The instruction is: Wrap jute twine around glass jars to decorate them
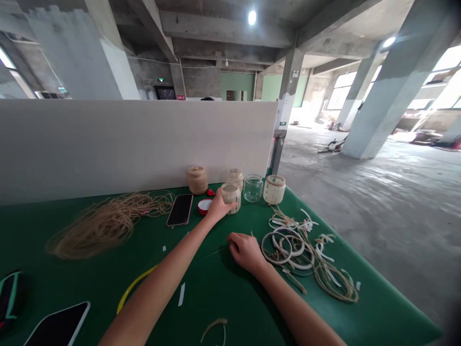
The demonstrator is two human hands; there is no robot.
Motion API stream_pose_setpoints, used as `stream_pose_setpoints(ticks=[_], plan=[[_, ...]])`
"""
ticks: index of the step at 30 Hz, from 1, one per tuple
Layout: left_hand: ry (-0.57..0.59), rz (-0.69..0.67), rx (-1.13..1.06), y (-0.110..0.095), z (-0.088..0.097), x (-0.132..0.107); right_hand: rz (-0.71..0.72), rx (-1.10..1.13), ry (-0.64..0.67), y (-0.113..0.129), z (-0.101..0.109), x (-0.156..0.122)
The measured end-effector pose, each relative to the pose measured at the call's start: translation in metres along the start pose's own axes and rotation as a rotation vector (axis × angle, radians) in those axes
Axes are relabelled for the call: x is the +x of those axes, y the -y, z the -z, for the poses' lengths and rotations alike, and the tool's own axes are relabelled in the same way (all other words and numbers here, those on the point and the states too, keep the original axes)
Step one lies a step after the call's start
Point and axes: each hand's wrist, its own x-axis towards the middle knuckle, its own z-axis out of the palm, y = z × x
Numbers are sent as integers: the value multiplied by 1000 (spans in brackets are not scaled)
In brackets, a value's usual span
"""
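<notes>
Fingers of left hand (226,204) closed on twine-wrapped glass jar (231,197), right hand (246,252) curled shut on table (374,307)

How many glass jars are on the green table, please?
4: a jar touching the left hand, one behind it, a bare one, and a banded one furthest right.

Bare-concrete factory floor (360,202), green worktable (378,307), white partition (126,144)

The left hand (220,207) and right hand (246,251) look slim, on forearms (154,298) bare to the frame's edge.
</notes>
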Motion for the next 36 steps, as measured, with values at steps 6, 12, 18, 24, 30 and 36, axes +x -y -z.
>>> stream_pose_setpoints(ticks=[6,12,18,24,30,36], plan=[[-41,-37,68,-1,25,24,4,19,7,1,-2,2],[92,-194,218,-39,33,98,18,4,8,1,-2,4],[237,-184,349,-47,14,133,20,-18,19,-1,-4,4],[216,-114,396,-52,18,131,22,-18,18,-2,-3,5],[45,16,395,-68,59,129,4,-14,11,-3,-4,5],[-237,7,422,-100,124,104,-22,7,-9,-4,-4,5]])
